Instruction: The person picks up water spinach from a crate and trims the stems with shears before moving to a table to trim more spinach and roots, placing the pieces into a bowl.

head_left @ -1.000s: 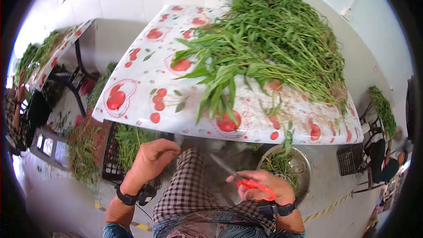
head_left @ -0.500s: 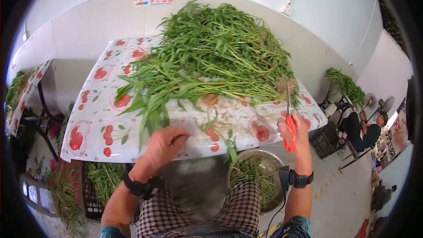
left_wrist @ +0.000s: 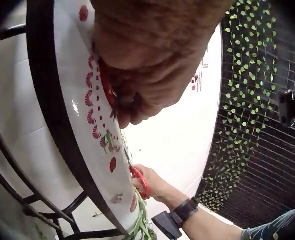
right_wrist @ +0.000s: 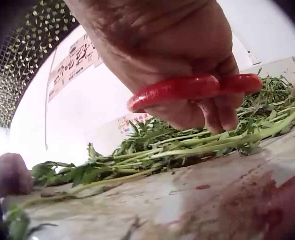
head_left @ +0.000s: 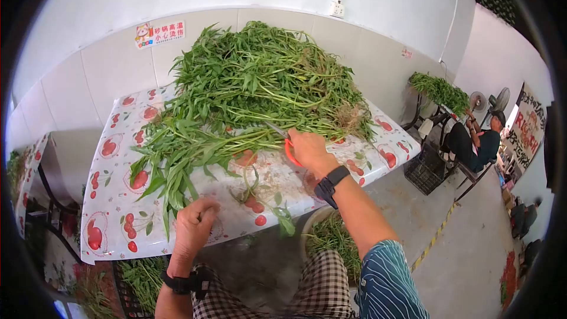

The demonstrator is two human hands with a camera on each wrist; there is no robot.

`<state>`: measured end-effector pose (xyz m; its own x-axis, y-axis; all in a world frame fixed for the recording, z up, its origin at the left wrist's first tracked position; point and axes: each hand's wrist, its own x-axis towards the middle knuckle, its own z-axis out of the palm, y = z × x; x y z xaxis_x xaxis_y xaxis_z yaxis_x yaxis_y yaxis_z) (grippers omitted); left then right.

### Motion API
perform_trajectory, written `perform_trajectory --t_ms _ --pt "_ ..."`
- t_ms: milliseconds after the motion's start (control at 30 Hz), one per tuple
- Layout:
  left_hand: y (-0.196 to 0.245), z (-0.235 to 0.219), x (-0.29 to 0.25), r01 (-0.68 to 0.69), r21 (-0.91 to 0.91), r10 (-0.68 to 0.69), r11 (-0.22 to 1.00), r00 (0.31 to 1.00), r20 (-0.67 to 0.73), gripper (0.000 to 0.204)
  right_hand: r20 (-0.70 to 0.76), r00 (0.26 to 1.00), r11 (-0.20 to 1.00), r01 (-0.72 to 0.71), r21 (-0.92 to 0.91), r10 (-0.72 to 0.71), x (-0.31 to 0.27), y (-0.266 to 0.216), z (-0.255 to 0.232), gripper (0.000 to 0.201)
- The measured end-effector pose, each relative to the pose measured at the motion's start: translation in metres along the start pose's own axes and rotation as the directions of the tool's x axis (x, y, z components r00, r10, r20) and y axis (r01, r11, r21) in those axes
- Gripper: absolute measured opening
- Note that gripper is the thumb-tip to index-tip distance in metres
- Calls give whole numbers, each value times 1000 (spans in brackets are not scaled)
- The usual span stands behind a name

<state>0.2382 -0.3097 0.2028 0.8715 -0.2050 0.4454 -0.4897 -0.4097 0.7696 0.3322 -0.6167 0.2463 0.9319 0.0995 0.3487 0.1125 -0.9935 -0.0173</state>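
Right hand (head_left: 307, 149) grips red scissors (head_left: 289, 152) at the greens (head_left: 254, 94); left hand (head_left: 195, 224), fingers curled, rests on the cherry-print tablecloth (head_left: 118, 201) before a white tiled wall (head_left: 118, 65).

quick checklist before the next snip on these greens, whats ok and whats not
1. Right hand grips the red scissors: ok.
2. Scissors at the stems of the greens pile: ok.
3. Blades open round a stem: cannot tell, they are hidden among the stems.
4. Left hand away from the blades, at the table edge: ok.
5. Left hand steadies the stems being cut: not ok, it rests apart from the right hand.
6. Metal bowl under the table edge for trimmings: ok.
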Motion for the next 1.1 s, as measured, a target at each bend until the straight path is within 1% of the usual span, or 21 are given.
perform_trajectory --t_ms 100,200,333,367,433,467,500,567,633,733,833,933,1033,1100 --pt "1 1 0 -32 -9 32 999 999 -19 11 58 996 998 60 34 -62 -6 -1 0 23" --pt "1 3 1 -33 -4 33 999 999 -28 11 75 995 984 55 170 -68 -22 -18 -11 28" --pt "-1 6 0 -49 -7 49 999 998 -32 11 -44 993 942 122 313 -114 -34 -37 -2 34" --pt "0 5 0 -36 3 36 999 999 -18 11 -27 997 923 82 375 -78 -38 -36 -4 35" --pt "1 2 -1 -5 22 6 1000 1000 -10 11 10 1000 873 18 488 -26 -45 -33 -24 36" --pt "1 1 -2 -4 17 4 1000 1000 -19 11 -110 994 895 48 443 1 -46 -21 -25 32" --pt "1 1 -2 -4 11 4 1000 1000 -23 11 -229 973 917 68 394 26 -46 -5 -26 27" --pt "0 3 -2 -29 31 30 999 999 -27 12 -149 979 972 -110 206 142 -42 30 -40 30" --pt "-2 5 -1 -77 85 81 993 996 -40 13 -182 965 981 -180 67 189 -41 76 -27 35" --pt "4 6 -1 -96 136 102 986 994 -35 18 -102 971 976 -218 -9 216 -50 86 -34 37" --pt "14 5 0 -51 67 51 996 999 -2 24 -187 982 997 13 70 0 -57 79 -18 40" --pt "17 6 2 -103 97 98 990 994 54 29 -240 971 995 45 90 -22 -56 69 -10 32" --pt "10 13 7 -342 231 325 911 939 109 29 -218 970 987 128 95 -105 -52 76 -3 30" --pt "15 14 9 -372 291 343 881 928 145 27 -55 998 995 20 100 -14 -49 72 -4 29"
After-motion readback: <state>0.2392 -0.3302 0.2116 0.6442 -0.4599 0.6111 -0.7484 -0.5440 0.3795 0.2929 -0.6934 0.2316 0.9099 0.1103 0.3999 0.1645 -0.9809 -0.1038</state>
